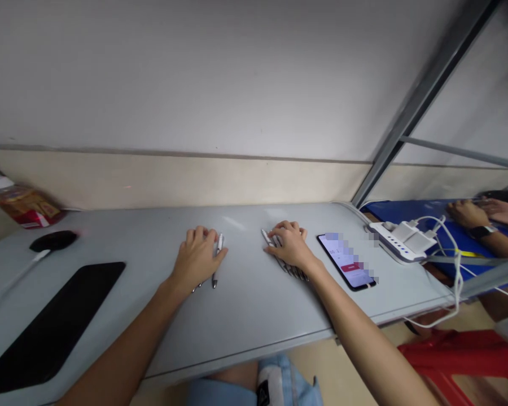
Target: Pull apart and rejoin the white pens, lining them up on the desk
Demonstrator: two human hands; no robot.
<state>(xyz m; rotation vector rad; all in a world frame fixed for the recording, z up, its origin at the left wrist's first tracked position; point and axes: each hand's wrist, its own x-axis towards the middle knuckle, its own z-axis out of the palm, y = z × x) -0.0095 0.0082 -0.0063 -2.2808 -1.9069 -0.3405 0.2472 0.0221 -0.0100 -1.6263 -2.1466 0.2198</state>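
My left hand (198, 254) rests on the grey tabletop with its fingers curled over a few pens. One silver-white pen (219, 243) shows between its thumb and fingers, and dark metal tips stick out below the palm. To the right, my right hand (288, 242) is cupped round several similar pens (267, 238) lying side by side, the thumb on their left. Their lower ends show under the wrist; the palm hides their middles. Bare tabletop separates the two hands.
A lit phone (347, 262) lies right of my right hand, near a white power strip (400, 242) with cables. On the left are a black mat (59, 327), a dark round charger (53, 241) and a bottle (25, 206). Another person's hands (469, 215) rest over a blue table.
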